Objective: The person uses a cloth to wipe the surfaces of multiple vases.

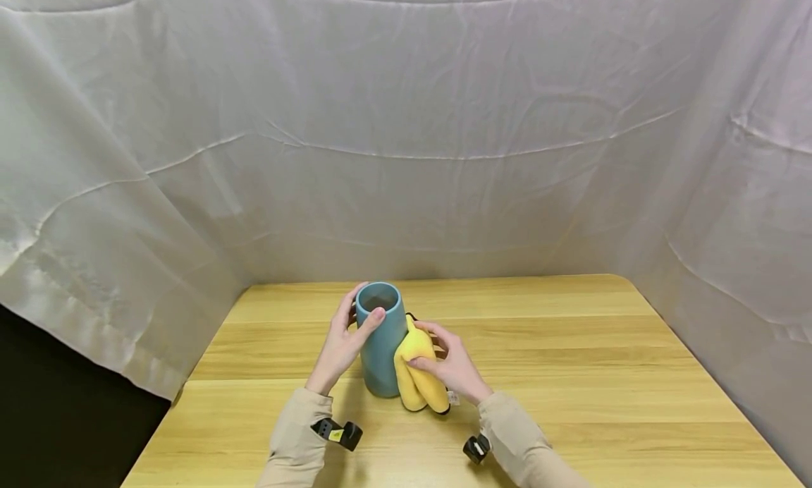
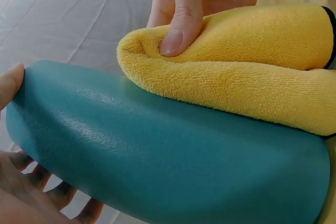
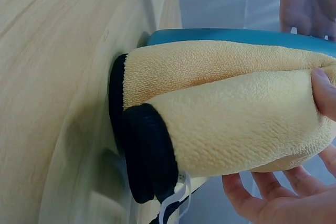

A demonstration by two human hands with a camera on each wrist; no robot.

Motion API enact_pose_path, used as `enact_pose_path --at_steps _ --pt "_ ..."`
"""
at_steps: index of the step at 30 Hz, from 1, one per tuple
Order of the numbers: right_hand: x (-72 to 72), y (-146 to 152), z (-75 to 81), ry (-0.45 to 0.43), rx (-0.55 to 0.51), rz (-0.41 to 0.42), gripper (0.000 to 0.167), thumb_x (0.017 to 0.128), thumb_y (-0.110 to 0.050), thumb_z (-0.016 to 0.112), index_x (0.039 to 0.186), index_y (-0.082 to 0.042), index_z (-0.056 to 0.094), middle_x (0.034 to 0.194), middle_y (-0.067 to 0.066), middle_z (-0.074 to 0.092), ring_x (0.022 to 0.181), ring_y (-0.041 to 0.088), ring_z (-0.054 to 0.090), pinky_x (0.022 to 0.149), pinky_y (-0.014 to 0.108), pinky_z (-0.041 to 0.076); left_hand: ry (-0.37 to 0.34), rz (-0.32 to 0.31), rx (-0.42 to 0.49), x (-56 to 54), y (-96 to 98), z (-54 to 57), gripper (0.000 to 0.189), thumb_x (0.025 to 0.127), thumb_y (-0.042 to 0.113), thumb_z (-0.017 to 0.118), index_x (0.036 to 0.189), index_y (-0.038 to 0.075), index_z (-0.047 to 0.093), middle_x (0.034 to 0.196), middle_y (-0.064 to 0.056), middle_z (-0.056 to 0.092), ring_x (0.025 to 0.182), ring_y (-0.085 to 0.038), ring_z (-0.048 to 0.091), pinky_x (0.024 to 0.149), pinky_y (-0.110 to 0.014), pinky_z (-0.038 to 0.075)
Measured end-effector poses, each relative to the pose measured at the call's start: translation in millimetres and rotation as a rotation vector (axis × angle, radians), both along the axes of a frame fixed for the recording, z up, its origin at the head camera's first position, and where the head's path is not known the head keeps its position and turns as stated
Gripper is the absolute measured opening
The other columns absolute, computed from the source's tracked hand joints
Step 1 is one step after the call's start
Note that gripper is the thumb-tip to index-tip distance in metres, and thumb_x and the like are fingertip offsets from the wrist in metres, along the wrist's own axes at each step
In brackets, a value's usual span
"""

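Observation:
A teal vase (image 1: 383,354) with a round open mouth stands upright on the wooden table. My left hand (image 1: 339,347) grips it near the top, thumb at the rim and fingers round the far side. A yellow fleecy cleaning cloth (image 1: 416,364) with black edging lies folded against the vase's right side. My right hand (image 1: 450,361) pinches the cloth near its upper end, the thumb (image 2: 181,30) pressing into the fold. In the right wrist view the cloth (image 3: 231,114) hangs down with its black edges near the tabletop, and a white tag (image 3: 176,200) sticks out.
The wooden table (image 1: 571,375) reaches out on both sides of the hands. A grey-white fabric curtain (image 1: 444,192) hangs behind it and along the sides. A black area (image 1: 57,403) shows at the lower left. Each sleeve carries a small black camera (image 1: 342,433).

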State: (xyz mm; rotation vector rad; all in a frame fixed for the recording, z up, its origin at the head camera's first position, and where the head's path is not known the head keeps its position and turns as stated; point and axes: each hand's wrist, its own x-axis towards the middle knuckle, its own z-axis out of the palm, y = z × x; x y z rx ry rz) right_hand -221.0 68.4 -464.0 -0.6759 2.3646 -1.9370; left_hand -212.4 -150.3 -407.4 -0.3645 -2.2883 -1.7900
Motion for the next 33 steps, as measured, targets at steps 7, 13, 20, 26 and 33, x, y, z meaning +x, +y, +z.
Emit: enact_pose_path --at_steps 7,13,20,26,33 --pt "0.8 -1 2.2 -0.004 0.011 -0.019 0.061 0.084 -0.010 0.080 0.141 -0.013 0.056 0.138 0.014 0.060 0.117 0.029 0.061 0.094 0.039 0.050 -0.001 -0.001 0.002 -0.7 -0.1 -0.8 0.056 0.098 0.023 0.065 0.150 0.022 0.043 0.139 -0.012 0.056 0.123 -0.032 0.054 0.102 -0.048 0.043" --pt "2.9 -2 13.3 0.006 0.020 -0.030 0.062 0.085 -0.012 0.081 0.142 -0.013 0.056 0.138 0.013 0.060 0.116 0.028 0.061 0.096 0.041 0.049 -0.003 0.000 -0.004 -1.1 -0.5 0.5 0.057 0.098 0.025 0.065 0.151 0.022 0.043 0.141 -0.011 0.055 0.124 -0.032 0.054 0.102 -0.049 0.043" --pt "1.3 -4 31.1 0.074 0.001 -0.027 0.061 0.085 -0.010 0.080 0.141 -0.012 0.057 0.135 0.015 0.062 0.111 0.026 0.062 0.093 0.042 0.050 0.002 0.000 -0.008 -1.0 -0.8 2.1 0.057 0.098 0.024 0.065 0.151 0.022 0.043 0.141 -0.010 0.054 0.123 -0.031 0.054 0.099 -0.042 0.045" --pt "-0.5 -5 49.0 0.128 -0.003 -0.014 0.060 0.085 -0.010 0.080 0.141 -0.013 0.057 0.136 0.015 0.062 0.108 0.024 0.062 0.091 0.042 0.051 -0.010 -0.005 -0.004 -0.9 -1.6 0.6 0.057 0.098 0.025 0.065 0.150 0.024 0.043 0.141 -0.010 0.054 0.124 -0.032 0.054 0.099 -0.042 0.046" --pt "0.8 -8 59.9 0.172 -0.016 -0.012 0.061 0.084 -0.007 0.080 0.140 -0.011 0.057 0.136 0.015 0.062 0.107 0.024 0.063 0.089 0.041 0.052 -0.016 -0.005 0.007 -0.2 -1.5 0.3 0.057 0.098 0.025 0.065 0.150 0.023 0.044 0.140 -0.011 0.055 0.123 -0.032 0.054 0.098 -0.042 0.046"
